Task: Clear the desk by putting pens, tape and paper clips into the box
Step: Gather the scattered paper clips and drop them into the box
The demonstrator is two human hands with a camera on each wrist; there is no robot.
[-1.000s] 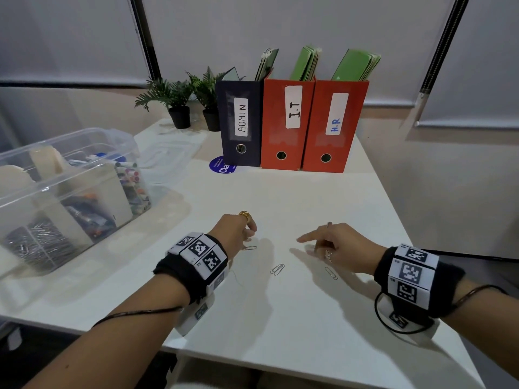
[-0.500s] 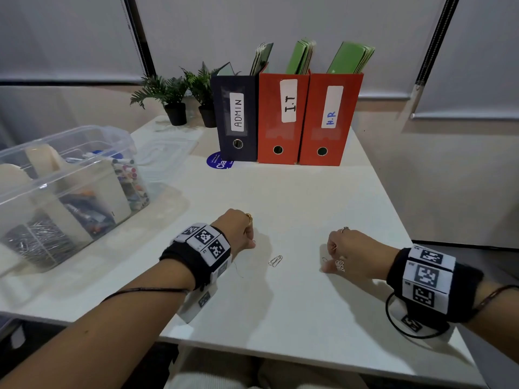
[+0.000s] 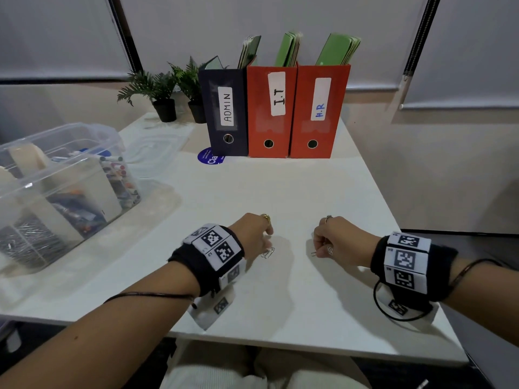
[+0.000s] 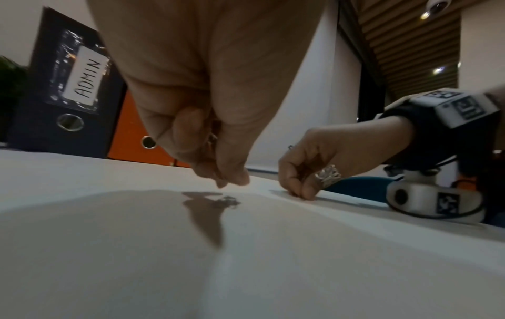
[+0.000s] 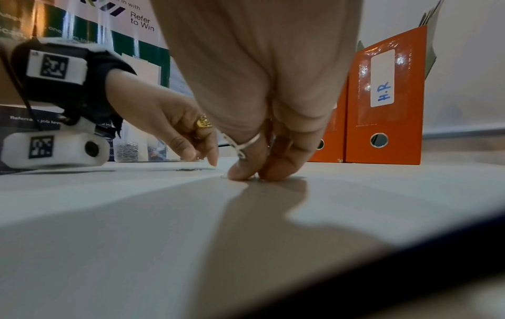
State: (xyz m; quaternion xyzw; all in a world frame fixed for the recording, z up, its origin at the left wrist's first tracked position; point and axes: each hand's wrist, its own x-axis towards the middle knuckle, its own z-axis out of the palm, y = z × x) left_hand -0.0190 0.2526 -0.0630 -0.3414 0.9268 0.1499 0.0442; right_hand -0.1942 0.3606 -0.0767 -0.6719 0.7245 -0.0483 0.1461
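Two thin silvery paper clips (image 3: pixel 268 253) are lying on the white bench (image 3: pixel 252 192) under the left hand (image 3: pixel 254 234), its curled fingertips hovering just above. The right hand (image 3: pixel 341 241), well apart, is pinching another clip (image 3: pixel 314 253) against the bench.

Matte white desk top (image 3: pixel 280 192). Clear plastic box (image 3: pixel 70 141) holding silver paper clips (image 3: pixel 25 242) and multicolour pens (image 3: pixel 119 175). Navy lever-arch file (image 3: pixel 224 113) with white "ADMIN" label in black; two orange-red files (image 3: pixel 269 113), white labels, "I.T" black, "H.R" blue. Green folders (image 3: pixel 337 50) inside. Black wristbands (image 3: pixel 207 256) with black-and-white square marker tags. Gold ring (image 3: pixel 265 217) on left hand (image 3: pixel 252 234).
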